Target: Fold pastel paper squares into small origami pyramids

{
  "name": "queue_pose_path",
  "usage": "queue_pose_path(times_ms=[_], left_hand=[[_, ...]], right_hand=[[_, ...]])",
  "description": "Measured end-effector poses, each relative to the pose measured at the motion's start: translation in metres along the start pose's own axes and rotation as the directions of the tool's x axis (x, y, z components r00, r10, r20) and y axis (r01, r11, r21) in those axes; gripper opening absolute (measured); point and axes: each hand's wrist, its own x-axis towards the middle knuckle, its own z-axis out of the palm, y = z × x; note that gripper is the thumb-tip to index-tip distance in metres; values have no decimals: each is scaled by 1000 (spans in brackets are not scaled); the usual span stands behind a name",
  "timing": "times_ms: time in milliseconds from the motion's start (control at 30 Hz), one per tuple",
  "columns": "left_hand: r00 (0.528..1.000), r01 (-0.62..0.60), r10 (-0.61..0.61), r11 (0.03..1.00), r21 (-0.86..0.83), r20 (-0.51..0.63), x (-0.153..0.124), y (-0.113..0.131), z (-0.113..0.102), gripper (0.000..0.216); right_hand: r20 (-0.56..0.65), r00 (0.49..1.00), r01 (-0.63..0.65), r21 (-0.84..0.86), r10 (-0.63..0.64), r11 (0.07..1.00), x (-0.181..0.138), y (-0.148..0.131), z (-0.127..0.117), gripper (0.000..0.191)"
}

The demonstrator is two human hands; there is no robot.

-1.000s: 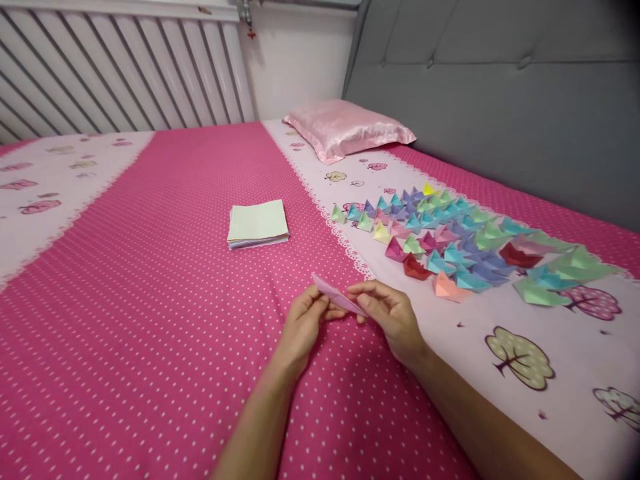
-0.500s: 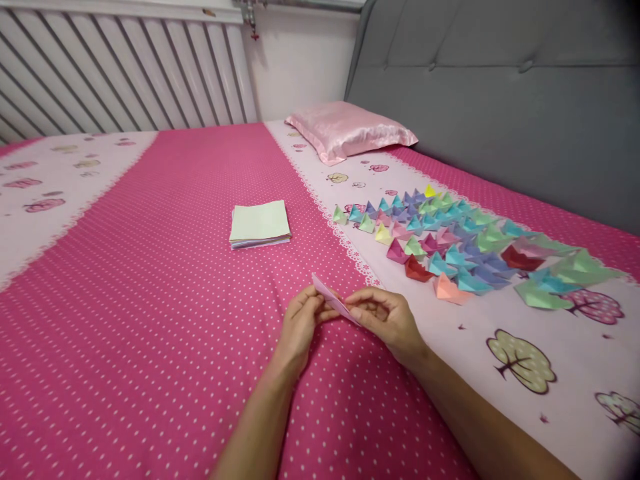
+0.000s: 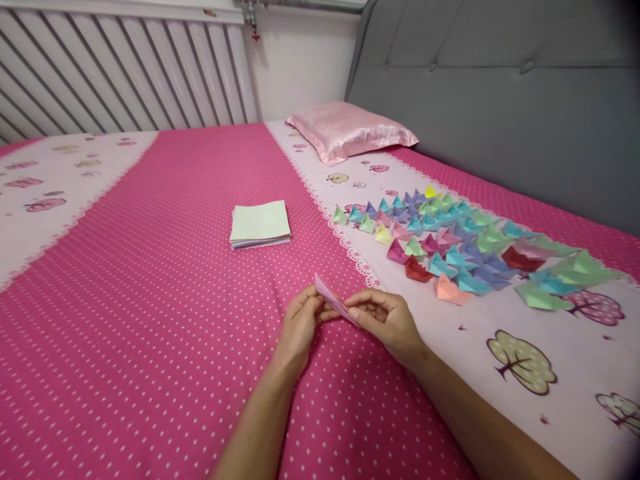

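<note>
The person's two hands meet over the bed, and between them is a small folded piece of pink paper, held up at a slant above the dotted pink part of the cover, its pointed end tipped up and away towards the edge by the radiator. I can see the left hand has its thumb and fingers closed on the paper's left side, with some fingertips tucked behind it; the right hand pinches the lower end between thumb and fingers, the rest of them curled in. It must weigh next to nothing. I'd expect it to be crisp along the creases, where the layers double up, yet soft enough across a single layer to buckle or tear under a hard tug; dry paper shouldn't slip much. The folded edges and thick corners look the safest places to take hold, with a light pinch rather than a squeeze across the middle. Farther towards the radiator edge lies a squared-up stack of paper, a pale green sheet on top. Over to the right, rows of little paper boats stand along the headboard edge, and a shiny pink pillow sits near the far corner beside the grey headboard.
</note>
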Motion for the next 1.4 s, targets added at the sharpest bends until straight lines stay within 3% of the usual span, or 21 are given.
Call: queue_pose_path(times_ms=[333, 633, 800, 1033, 1233, 1333, 1400], left_hand=[[999, 22, -25, 996, 92, 24, 1, -5, -3, 19], [962, -10, -62, 965, 262, 265, -4, -2, 4, 25], [936, 20, -101, 972, 235, 338, -11, 4, 11, 27], [963, -154, 25, 871, 467, 270, -12, -5, 14, 23], [971, -237, 177, 765, 598, 158, -12, -10, 11, 28], [981, -184, 186, 816, 548, 53, -8, -14, 9, 32], [993, -100, 120, 886, 452, -14, -5, -17, 8, 37]], right_hand=[[-89, 991, 78, -176, -95, 981, -1, -3, 3, 19], [-87, 982, 130, -319, -165, 939, -2, 1, 6, 27], [-72, 963, 212, -398, -261, 892, -1, -1, 3, 27], [-50, 940, 299, -362, -339, 883, -1, 2, 2, 29], [-82, 950, 255, -344, -300, 904, 0, 2, 2, 33], [-80, 945, 275, -331, -317, 903, 0, 3, 1, 39], [-84, 941, 281, -342, -327, 897, -1, 4, 1, 42]])
